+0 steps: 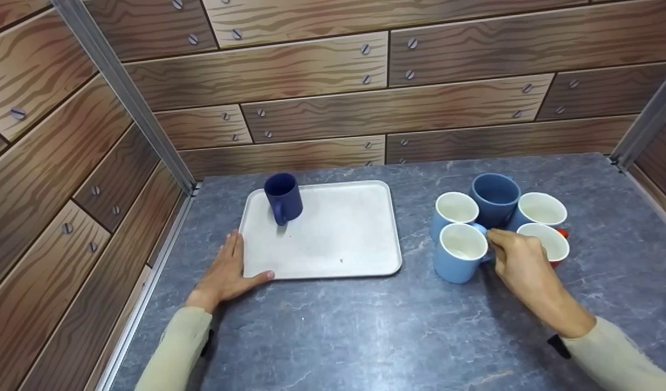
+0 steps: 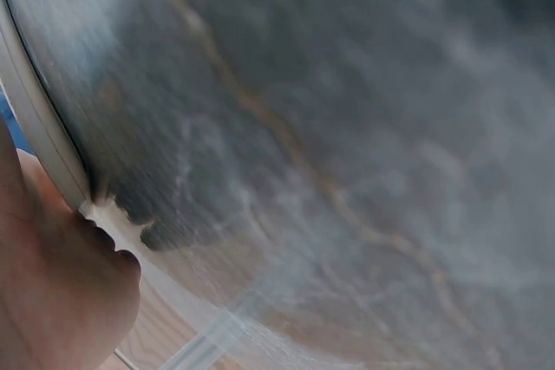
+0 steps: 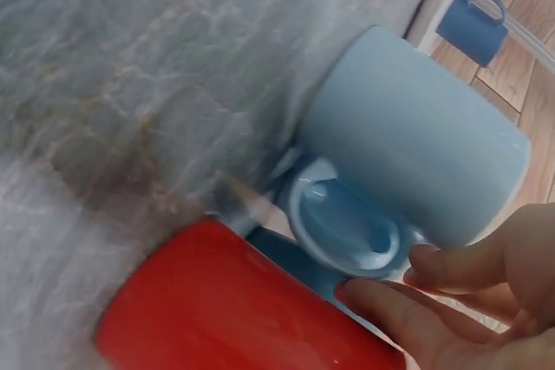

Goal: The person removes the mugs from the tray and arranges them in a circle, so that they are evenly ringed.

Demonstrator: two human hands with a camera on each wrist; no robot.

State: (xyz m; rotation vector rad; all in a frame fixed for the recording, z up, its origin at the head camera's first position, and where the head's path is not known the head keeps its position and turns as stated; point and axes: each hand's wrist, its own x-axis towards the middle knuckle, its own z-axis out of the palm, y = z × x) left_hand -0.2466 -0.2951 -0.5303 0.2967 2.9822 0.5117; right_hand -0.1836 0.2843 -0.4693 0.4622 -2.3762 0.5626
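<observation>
Thumb and fingertips of my right hand pinch the handle of a light blue mug, white inside, standing upright on the table. In the right wrist view, the fingers meet the top of that handle, close beside a red mug. My left hand lies at the near left corner of a white tray, its fingers straight along the side and thumb at the front rim. A dark blue mug stands on the tray's far left, handle toward me.
Grouped around the right hand are another light blue mug, a deeper blue mug, a blue mug with a white inside and the red mug. Wood-patterned walls border the grey marbled table at the back and sides.
</observation>
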